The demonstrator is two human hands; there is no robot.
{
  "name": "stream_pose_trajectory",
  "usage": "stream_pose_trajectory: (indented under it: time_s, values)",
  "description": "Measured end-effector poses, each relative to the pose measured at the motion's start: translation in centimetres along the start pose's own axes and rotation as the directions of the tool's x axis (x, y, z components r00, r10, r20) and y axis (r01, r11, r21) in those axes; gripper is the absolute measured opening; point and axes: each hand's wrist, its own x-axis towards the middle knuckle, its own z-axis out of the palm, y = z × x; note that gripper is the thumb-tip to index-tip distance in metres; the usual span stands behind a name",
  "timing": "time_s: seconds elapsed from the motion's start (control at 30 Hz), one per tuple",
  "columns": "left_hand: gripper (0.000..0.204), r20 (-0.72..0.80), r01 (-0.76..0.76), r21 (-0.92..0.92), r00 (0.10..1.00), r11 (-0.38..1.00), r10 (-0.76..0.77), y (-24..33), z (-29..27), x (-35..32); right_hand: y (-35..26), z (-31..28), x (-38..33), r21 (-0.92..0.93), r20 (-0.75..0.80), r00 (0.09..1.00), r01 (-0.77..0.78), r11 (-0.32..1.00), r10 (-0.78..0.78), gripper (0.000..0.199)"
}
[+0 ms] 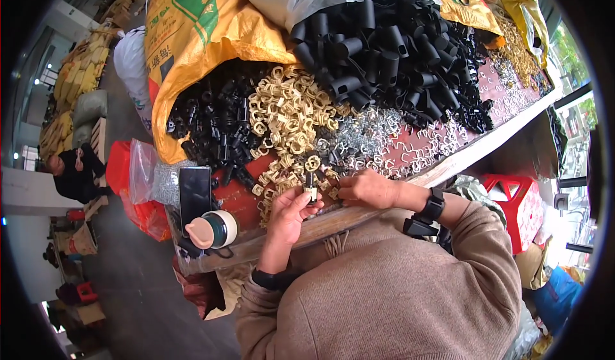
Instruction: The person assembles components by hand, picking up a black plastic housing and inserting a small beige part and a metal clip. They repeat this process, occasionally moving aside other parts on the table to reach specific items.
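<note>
My left hand (pixel 289 214) is closed, thumb and fingertips pinching a small black plastic part with a cream ring on it (pixel 311 192), held upright over the table's front edge. Just to its right, my right hand (pixel 370 189) has its fingers curled together low over the table; whatever they hold is hidden. Straight ahead of both hands lies a heap of cream plastic rings (pixel 285 113). Beside it to the right are many small silvery metal clips (pixel 365 139). On the left, black plastic fittings (pixel 221 129) spill from an orange woven sack (pixel 211 33).
Black tubular sleeves (pixel 387 49) pile up at the back. A phone (pixel 195 193) and a cup with a pink lid (pixel 221 227) stand at the table's left corner. Red stools (pixel 516 209) flank the table. Far left, another person (pixel 75 171) in dark clothes sits by stacked sacks.
</note>
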Motion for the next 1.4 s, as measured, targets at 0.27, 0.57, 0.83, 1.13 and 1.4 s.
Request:
stream_pose_trajectory:
  time_s: [0.27, 0.57, 0.83, 1.13, 1.4]
  values:
    - [0.02, 0.019, -0.009, -0.005, 1.0, 1.0, 0.009, -0.6, -0.5, 0.2, -0.2, 0.5, 1.1, -0.098, -0.042, 0.987, -0.161, 0.982, 0.157, 0.02]
    - [0.021, 0.085, -0.046, -0.009, 0.995, 0.999, 0.046, 0.5, 2.2, 1.5, -0.8, -2.7, 1.1, 0.99, -0.019, 0.905, -0.041, 0.132, 0.425, 0.016]
    - [0.022, 0.154, -0.023, -0.061, 0.988, 0.998, 0.032, 0.4, 4.5, 2.8, -2.8, -3.5, 0.8, 0.854, -0.354, 0.781, 0.046, 0.518, 0.515, 0.021]
    - [0.022, 0.326, 0.034, 0.072, 0.944, 0.997, -0.056, 0.1, 5.0, 3.8, -0.6, -4.1, -0.2, 0.169, -0.649, 0.761, 0.127, 0.977, 0.013, 0.026]
    - [0.021, 0.233, -0.094, 0.162, 0.971, 0.982, 0.054, -0.7, 2.7, 5.4, 2.4, -7.7, 1.8, -0.229, -0.728, 0.675, -0.076, 0.97, -0.119, 0.028]
